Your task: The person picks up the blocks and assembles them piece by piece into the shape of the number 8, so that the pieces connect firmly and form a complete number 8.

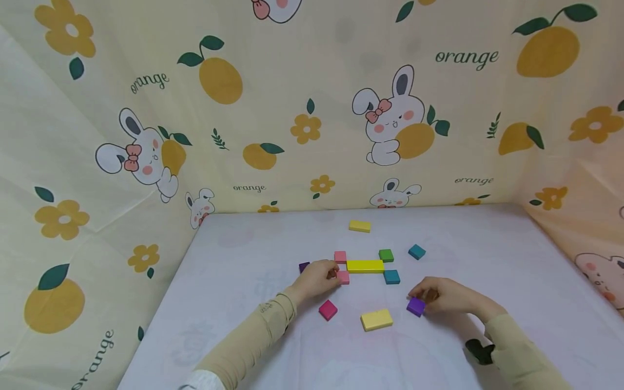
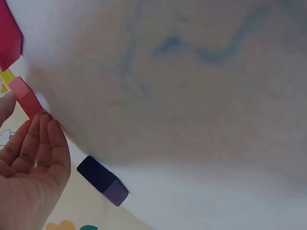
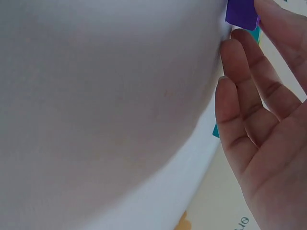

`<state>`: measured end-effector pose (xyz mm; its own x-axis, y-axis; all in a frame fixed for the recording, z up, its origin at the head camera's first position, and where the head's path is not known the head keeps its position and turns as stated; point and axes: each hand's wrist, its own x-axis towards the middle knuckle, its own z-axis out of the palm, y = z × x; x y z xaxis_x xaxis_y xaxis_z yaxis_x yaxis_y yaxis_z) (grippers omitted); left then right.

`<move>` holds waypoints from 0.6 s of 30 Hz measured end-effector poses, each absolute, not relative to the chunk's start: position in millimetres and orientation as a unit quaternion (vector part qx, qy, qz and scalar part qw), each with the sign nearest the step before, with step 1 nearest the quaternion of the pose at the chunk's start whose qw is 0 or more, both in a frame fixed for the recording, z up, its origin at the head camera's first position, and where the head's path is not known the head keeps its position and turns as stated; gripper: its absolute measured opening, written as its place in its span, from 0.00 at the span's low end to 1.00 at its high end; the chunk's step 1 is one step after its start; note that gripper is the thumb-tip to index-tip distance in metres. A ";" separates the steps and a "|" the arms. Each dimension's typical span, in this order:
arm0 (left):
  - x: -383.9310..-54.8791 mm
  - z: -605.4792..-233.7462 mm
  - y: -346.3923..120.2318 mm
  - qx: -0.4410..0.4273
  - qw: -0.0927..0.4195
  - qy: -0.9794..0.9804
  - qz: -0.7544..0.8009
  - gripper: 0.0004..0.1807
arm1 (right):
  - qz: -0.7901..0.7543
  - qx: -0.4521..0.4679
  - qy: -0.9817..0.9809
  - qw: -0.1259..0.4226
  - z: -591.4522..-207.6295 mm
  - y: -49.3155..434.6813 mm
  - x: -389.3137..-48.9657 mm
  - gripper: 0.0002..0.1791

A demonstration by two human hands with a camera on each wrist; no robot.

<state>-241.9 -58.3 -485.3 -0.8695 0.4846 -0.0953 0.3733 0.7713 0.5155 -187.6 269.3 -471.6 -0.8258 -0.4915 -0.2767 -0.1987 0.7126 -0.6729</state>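
At the left end of a bright yellow bar [image 1: 365,266], my left hand [image 1: 316,279] pinches a pink block [image 1: 343,278] between thumb and fingertips. The left wrist view shows this pink block [image 2: 27,97] at the fingertips. Another pink block [image 1: 340,257] lies just beyond it. My right hand [image 1: 446,297] holds a purple block [image 1: 416,307] with thumb and fingers, right of the bar. Only part of the purple block [image 3: 242,13] shows in the right wrist view. A green block [image 1: 386,255] and a teal block [image 1: 392,277] touch the bar's right end.
Near the left hand lies a dark purple block [image 1: 304,266], partly hidden. A magenta block [image 1: 328,310] and a pale yellow block [image 1: 376,320] lie nearer. Farther back are another yellow block [image 1: 359,226] and a teal block [image 1: 416,252]. Patterned cloth [image 1: 312,157] rises behind the white table [image 1: 234,244].
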 end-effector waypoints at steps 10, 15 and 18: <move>-240.9 -485.4 -58.9 0.225 0.114 0.934 0.252 0.11 | -0.301 -0.170 0.920 0.184 -473.4 255.0 -187.5 0.17; -240.2 -486.1 -59.4 0.220 0.116 0.934 0.257 0.14 | -0.274 -0.130 0.939 0.164 -471.6 239.9 -187.8 0.16; -240.5 -486.7 -59.7 0.222 0.113 0.933 0.260 0.14 | -0.256 -0.120 0.948 0.149 -471.4 231.3 -187.9 0.14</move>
<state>-240.5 -59.7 -486.7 -0.8761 0.4725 -0.0955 0.3553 0.7668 0.5346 -187.9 231.3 -471.4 -0.9269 -0.3042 -0.2200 -0.1518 0.8398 -0.5213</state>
